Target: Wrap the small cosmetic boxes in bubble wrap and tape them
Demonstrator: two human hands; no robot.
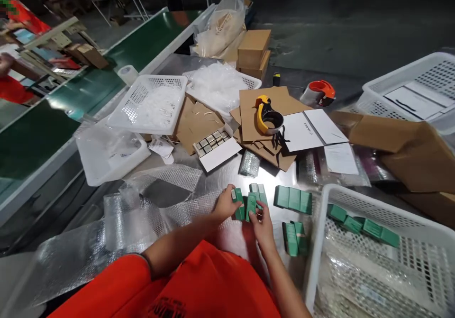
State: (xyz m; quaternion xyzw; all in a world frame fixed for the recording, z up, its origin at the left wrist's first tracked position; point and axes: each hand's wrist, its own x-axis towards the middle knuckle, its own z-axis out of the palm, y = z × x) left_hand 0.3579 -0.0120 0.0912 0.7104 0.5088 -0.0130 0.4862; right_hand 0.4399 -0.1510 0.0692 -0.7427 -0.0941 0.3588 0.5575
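My left hand (226, 204) is closed on a small green box (238, 203) with a pale label at its top end. Just right of it, my right hand (262, 221) grips another green box (251, 206) between thumb and fingers. Two more green boxes (258, 193) stand side by side right behind this one. To the right on the metal table lie a row of three green boxes (293, 199) and, nearer me, a pair of them (295, 238).
A white basket (322, 242) at right holds several green boxes and bubble-wrapped packs. Bubble wrap (142, 213) spreads at left. Behind are a white carton of small bottles (220, 154), a yellow tape dispenser (265, 114) on cardboard, and white trays (179, 104). A green conveyor (142, 48) runs beyond.
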